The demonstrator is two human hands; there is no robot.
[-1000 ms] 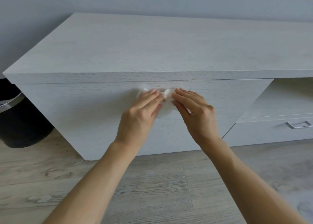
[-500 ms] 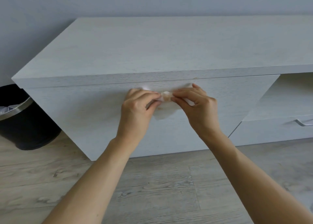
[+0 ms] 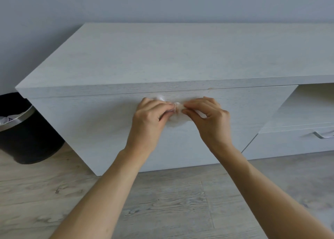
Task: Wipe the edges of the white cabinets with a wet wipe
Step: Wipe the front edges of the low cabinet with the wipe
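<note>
White wipe: wet wipe (image 3: pixel 176 118) is bunching between both hands.
Hands: left hand (image 3: pixel 151 120) and right hand (image 3: pixel 210 120) are pinching it.
Edge: cabinet edge (image 3: pixel 108 90) is running sideways, just above.

Matt white woodgrain cabinet (image 3: pixel 162 61), soft crumpled wipe (image 3: pixel 176 120), wood-look plank floor (image 3: pixel 171 202)

A room in a home: a long, low white cabinet (image 3: pixel 162 61) stands against a plain grey wall (image 3: pixel 162 2) on wood-look flooring (image 3: pixel 171 202), with a black waste bin (image 3: pixel 27 134) beside its left end.
</note>
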